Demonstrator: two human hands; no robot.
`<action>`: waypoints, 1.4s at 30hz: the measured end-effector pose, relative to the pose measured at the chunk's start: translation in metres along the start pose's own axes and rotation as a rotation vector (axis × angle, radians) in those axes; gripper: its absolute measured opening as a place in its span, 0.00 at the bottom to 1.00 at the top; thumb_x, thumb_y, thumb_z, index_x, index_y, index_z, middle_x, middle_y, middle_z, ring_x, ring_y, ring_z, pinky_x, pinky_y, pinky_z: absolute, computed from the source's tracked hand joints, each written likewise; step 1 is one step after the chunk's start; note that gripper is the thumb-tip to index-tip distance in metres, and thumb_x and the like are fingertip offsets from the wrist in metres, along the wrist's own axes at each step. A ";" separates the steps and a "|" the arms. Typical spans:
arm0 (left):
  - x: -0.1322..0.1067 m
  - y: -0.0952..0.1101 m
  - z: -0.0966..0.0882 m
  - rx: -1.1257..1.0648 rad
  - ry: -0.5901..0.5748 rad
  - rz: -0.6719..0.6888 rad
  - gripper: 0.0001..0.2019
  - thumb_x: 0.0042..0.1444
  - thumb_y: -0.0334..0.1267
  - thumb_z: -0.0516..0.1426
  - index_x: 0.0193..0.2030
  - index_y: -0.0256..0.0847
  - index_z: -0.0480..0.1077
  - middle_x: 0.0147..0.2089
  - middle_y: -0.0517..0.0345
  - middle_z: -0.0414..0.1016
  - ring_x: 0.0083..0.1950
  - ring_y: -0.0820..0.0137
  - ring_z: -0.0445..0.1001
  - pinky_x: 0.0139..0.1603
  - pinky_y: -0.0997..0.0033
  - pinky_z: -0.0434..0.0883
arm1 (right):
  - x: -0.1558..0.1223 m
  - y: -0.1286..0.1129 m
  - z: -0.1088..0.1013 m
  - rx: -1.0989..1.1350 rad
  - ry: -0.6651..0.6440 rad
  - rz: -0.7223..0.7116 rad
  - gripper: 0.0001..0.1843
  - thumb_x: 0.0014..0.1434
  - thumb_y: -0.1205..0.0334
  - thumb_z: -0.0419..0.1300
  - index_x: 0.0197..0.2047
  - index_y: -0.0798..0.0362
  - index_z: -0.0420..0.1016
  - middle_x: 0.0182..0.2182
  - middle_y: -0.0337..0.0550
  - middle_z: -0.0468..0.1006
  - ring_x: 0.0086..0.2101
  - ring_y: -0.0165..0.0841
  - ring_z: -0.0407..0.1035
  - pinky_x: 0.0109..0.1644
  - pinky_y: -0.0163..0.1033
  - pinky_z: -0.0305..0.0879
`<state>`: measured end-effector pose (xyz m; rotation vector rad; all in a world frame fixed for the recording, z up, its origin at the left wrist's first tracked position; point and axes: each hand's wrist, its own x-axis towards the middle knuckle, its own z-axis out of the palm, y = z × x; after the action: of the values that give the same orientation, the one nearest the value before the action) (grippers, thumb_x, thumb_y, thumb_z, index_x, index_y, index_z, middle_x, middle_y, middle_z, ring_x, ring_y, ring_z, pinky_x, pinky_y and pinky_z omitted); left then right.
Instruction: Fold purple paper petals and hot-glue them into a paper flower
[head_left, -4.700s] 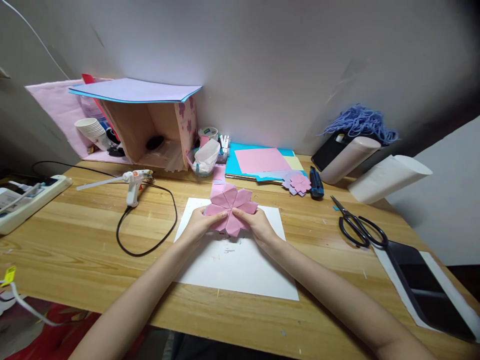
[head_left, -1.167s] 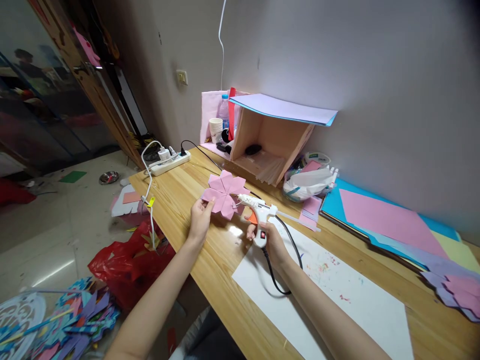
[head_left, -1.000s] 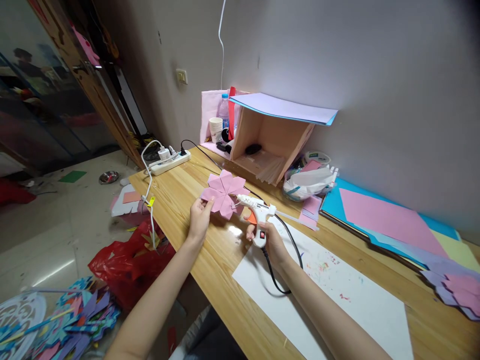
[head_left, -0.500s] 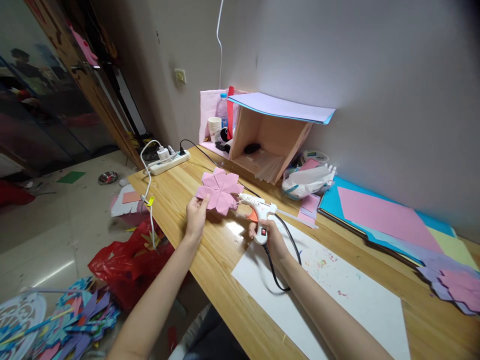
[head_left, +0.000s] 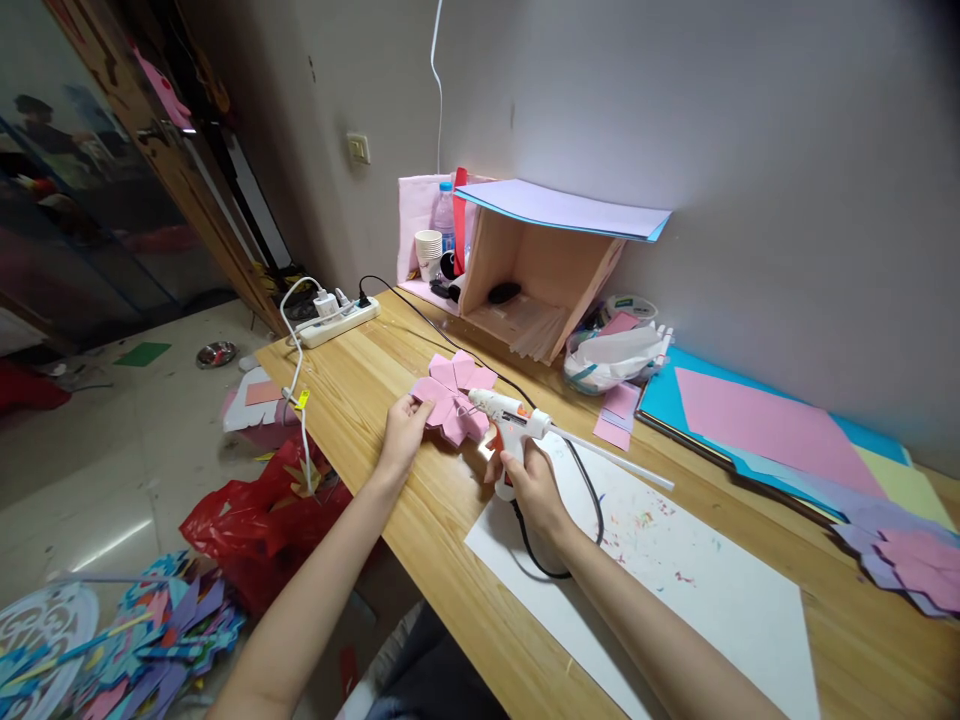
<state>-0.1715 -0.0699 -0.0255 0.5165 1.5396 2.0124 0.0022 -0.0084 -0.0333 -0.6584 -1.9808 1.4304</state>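
My left hand (head_left: 405,428) pinches the left edge of a pink paper flower (head_left: 444,386), just above the wooden table. Wrapped round the handle of a white hot glue gun (head_left: 511,420) is my right hand (head_left: 531,485), with fingers near the orange trigger. The gun's nozzle is over the middle of the flower; whether it touches the paper I cannot tell. A clear glue stick (head_left: 622,462) sticks out of the gun's back end. The gun's black cord (head_left: 587,478) loops beside my right wrist.
A paint-specked white sheet (head_left: 675,600) lies under my right forearm. Behind stand a pink open box (head_left: 559,262) and a plastic bag (head_left: 619,360). A power strip (head_left: 340,324) sits at the table's left corner. Coloured paper (head_left: 780,425) and a layered paper flower (head_left: 919,565) lie right.
The flower has moved slightly right and down and tilted. The glue gun has turned, its nozzle shifting left from the flower's right edge to over its middle. Both hands keep their hold.
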 end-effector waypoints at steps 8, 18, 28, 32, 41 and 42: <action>0.000 0.000 0.000 -0.004 -0.012 0.004 0.13 0.39 0.39 0.62 0.32 0.34 0.72 0.25 0.59 0.73 0.28 0.71 0.70 0.33 0.71 0.67 | 0.001 0.000 0.001 -0.110 0.044 0.031 0.12 0.56 0.58 0.48 0.24 0.52 0.63 0.19 0.37 0.70 0.23 0.31 0.64 0.32 0.37 0.58; 0.001 0.001 0.001 0.011 0.002 0.015 0.13 0.39 0.39 0.63 0.32 0.34 0.73 0.30 0.54 0.76 0.32 0.69 0.72 0.38 0.69 0.68 | 0.002 0.005 0.001 -0.124 0.051 0.059 0.08 0.56 0.57 0.48 0.30 0.52 0.61 0.19 0.35 0.69 0.22 0.31 0.64 0.32 0.37 0.58; 0.002 0.001 0.000 0.007 0.032 0.014 0.13 0.39 0.38 0.62 0.32 0.33 0.72 0.29 0.56 0.75 0.31 0.70 0.72 0.37 0.70 0.68 | 0.001 0.002 0.001 -0.138 0.068 0.073 0.09 0.54 0.57 0.49 0.29 0.53 0.64 0.21 0.37 0.70 0.24 0.32 0.64 0.32 0.37 0.58; 0.003 0.000 -0.001 0.015 0.035 0.015 0.13 0.39 0.39 0.62 0.31 0.33 0.70 0.27 0.57 0.74 0.29 0.72 0.71 0.33 0.73 0.67 | 0.001 0.003 0.001 -0.139 0.053 0.056 0.09 0.54 0.58 0.49 0.29 0.54 0.64 0.21 0.38 0.70 0.25 0.32 0.64 0.33 0.37 0.58; 0.005 -0.003 -0.004 0.002 0.061 0.028 0.12 0.39 0.38 0.62 0.30 0.33 0.69 0.26 0.60 0.73 0.26 0.75 0.68 0.29 0.76 0.64 | 0.001 0.003 0.000 -0.183 0.007 0.040 0.12 0.54 0.56 0.48 0.25 0.53 0.64 0.20 0.39 0.70 0.25 0.32 0.65 0.35 0.38 0.59; 0.006 -0.003 -0.004 0.002 0.059 0.030 0.12 0.39 0.38 0.62 0.30 0.33 0.69 0.26 0.60 0.73 0.26 0.75 0.68 0.29 0.76 0.64 | 0.000 0.003 -0.001 -0.189 -0.002 0.036 0.13 0.54 0.56 0.47 0.24 0.53 0.63 0.20 0.39 0.70 0.25 0.32 0.65 0.35 0.38 0.58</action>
<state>-0.1778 -0.0687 -0.0299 0.4869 1.5774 2.0664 0.0026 -0.0068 -0.0355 -0.7786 -2.1327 1.2744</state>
